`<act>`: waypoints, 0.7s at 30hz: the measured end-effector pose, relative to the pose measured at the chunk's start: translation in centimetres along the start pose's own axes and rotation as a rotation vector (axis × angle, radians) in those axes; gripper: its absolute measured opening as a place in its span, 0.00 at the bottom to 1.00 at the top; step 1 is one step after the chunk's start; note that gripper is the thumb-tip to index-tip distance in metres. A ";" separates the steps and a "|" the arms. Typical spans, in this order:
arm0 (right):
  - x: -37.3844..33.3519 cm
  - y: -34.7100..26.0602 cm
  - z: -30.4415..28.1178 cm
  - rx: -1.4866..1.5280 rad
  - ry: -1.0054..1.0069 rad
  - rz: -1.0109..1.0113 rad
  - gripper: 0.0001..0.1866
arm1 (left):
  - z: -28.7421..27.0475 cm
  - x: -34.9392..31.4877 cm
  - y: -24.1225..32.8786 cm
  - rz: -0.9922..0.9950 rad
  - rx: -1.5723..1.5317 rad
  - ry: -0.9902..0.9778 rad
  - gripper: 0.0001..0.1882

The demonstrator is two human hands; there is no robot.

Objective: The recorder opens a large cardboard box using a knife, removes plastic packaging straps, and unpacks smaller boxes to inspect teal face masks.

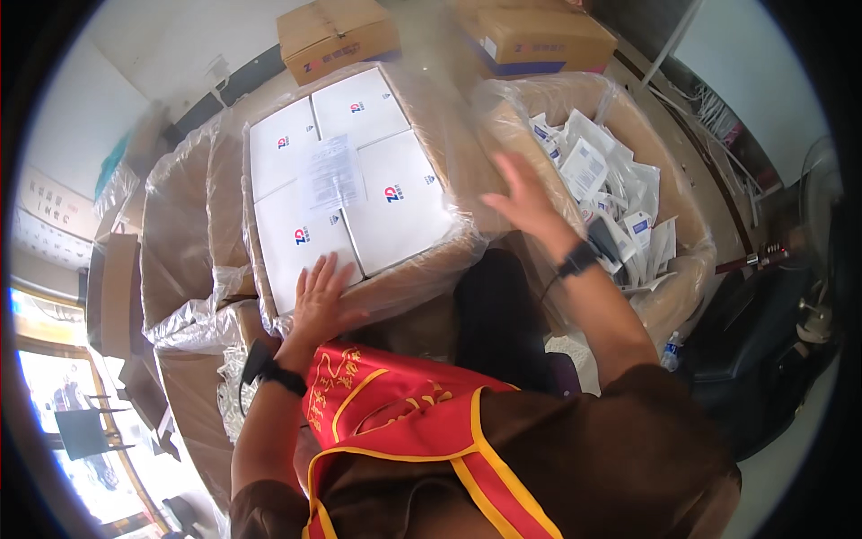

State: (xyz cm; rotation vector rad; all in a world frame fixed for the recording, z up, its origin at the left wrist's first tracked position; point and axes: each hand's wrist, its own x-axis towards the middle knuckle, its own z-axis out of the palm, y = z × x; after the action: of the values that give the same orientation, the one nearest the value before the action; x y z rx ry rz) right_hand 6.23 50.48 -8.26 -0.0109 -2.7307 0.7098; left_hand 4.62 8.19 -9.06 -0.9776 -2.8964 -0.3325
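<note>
In front of me stands a carton [417, 277] lined with clear plastic, holding several white boxes [395, 216] fitted side by side. A printed paper sheet [334, 172] lies across the middle where they meet. My left hand [323, 301] rests with fingers stretched out on the near left white box [292, 235], close to the carton's near edge. My right hand [528, 202] is held apart from the boxes, fingers spread and holding nothing. It hovers between this carton and a second lined carton [687, 269] on the right, which is filled with white packets [620, 193].
Two taped brown cartons [346, 45] [539, 40] sit at the back. To the left are an open lined carton [180, 234] and another, nearer one [193, 386] with white contents. A black seat [754, 332] stands at the right, beside a small bottle [671, 350].
</note>
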 end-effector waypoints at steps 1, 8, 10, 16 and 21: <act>-1.4 1.3 -1.6 -0.119 0.083 0.001 0.42 | -0.1 0.3 0.4 0.012 0.031 -0.124 0.41; -6.6 9.5 -2.8 0.046 -0.054 0.519 0.36 | 0.6 0.3 -0.2 -0.005 0.038 -0.106 0.40; -5.6 10.4 -2.4 0.043 -0.084 0.562 0.34 | 0.6 0.2 0.1 -0.006 0.039 -0.101 0.40; -3.0 9.9 -0.6 0.088 -0.097 0.419 0.26 | -0.2 0.4 0.7 -0.007 0.062 -0.100 0.40; -2.0 6.4 0.2 0.133 -0.069 0.316 0.23 | -0.6 0.2 0.7 -0.012 0.062 -0.097 0.41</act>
State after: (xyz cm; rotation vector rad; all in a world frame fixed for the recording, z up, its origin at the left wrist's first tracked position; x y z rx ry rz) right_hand 7.60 55.83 -12.11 -0.4021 -2.7707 0.9921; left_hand 4.88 8.73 -8.31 -0.9947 -2.9802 -0.1992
